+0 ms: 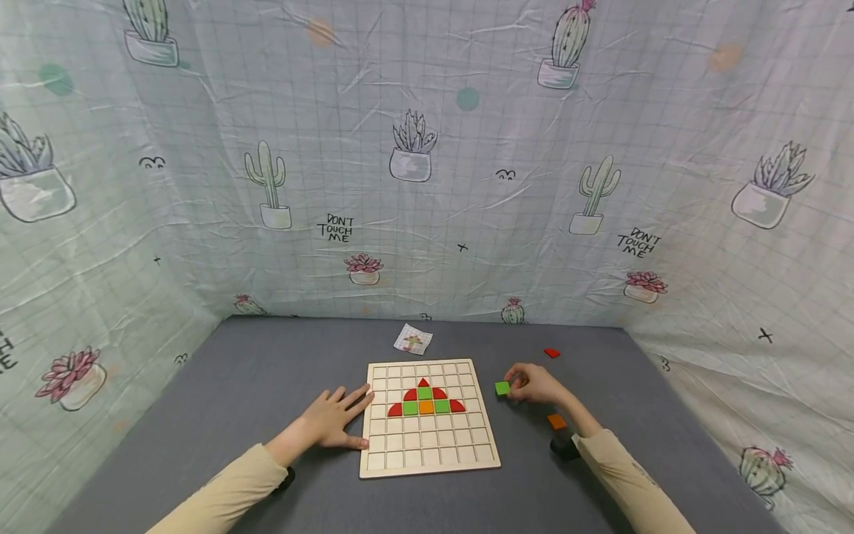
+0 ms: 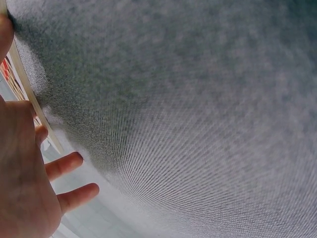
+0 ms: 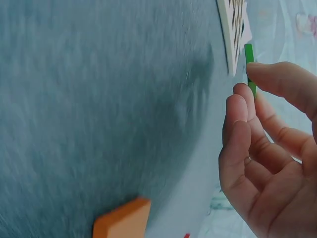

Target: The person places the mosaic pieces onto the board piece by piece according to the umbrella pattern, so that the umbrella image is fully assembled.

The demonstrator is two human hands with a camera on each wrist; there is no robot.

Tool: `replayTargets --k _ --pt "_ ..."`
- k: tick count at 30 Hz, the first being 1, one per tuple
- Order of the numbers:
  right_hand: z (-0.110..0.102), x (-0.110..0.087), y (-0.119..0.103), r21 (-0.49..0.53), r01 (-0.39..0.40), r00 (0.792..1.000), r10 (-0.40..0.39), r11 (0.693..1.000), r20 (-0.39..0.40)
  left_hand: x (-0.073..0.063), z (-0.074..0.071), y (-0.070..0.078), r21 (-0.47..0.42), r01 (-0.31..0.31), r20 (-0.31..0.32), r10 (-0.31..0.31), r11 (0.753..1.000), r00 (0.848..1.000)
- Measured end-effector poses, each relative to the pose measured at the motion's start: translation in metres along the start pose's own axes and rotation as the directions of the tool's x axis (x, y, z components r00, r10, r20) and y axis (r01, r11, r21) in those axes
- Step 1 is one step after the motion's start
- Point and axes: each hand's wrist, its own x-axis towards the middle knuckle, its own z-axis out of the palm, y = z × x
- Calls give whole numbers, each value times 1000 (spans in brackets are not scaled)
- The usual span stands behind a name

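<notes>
My right hand point(image 1: 534, 384) pinches a green square tile point(image 1: 502, 389) between thumb and fingers, just right of the board. In the right wrist view the green tile point(image 3: 250, 69) shows edge-on at the thumb tip. A wooden grid board point(image 1: 430, 449) lies on the table; on it are red pieces point(image 1: 396, 409), green square tiles point(image 1: 410, 408) and one orange square tile point(image 1: 426, 407), with a red triangle point(image 1: 423, 383) on top. My left hand point(image 1: 331, 417) rests at the board's left edge, fingers spread, thumb and fingertips at the rim.
A small picture card point(image 1: 414, 339) lies behind the board. On the right are a loose red piece point(image 1: 552, 353) and, by my right wrist, an orange tile point(image 1: 557, 421). A cloth printed with cacti point(image 1: 414, 148) hangs around the grey table point(image 1: 287, 356).
</notes>
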Motion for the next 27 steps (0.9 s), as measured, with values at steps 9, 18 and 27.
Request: replayTargets --k 9,18,27 --pt "23 -11 -25 -27 136 991 -135 990 23 3 1 0 7 10 8 -10 1000 1000" --pt "44 -13 -49 -37 227 974 -226 973 27 3 2 -1 20 4 -4 -4 1000 1000" --pt "64 -4 -66 -57 255 966 -252 965 53 2 2 -1 9 2 0 -2 1000 1000"
